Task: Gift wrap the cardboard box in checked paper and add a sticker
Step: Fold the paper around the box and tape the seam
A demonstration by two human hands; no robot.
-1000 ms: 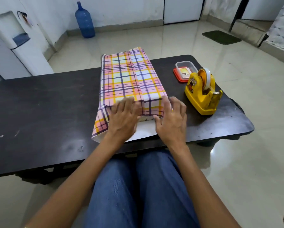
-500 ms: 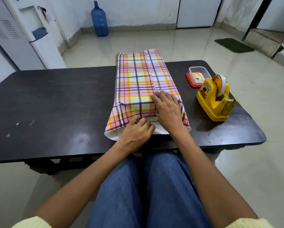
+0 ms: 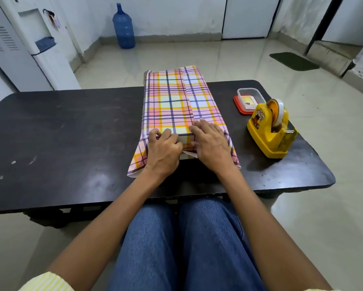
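The wrapped box [image 3: 172,106] lay on the surface [image 3: 71,133]. The left hand [image 3: 165,151] curled its fingers on the paper [image 3: 138,162] at the near end; the right hand [image 3: 212,145] pressed flat, gripping nothing. The paper seemed thin, easily creased: better held at folds

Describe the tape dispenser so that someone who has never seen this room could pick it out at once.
Start at the dark table and go to its right side, past the checked-paper parcel lying in the middle. The tape dispenser stands there, nearer the person than the clear container on its red lid. It is the only bright yellow thing, with a cartoon picture on its side and a roll on top.
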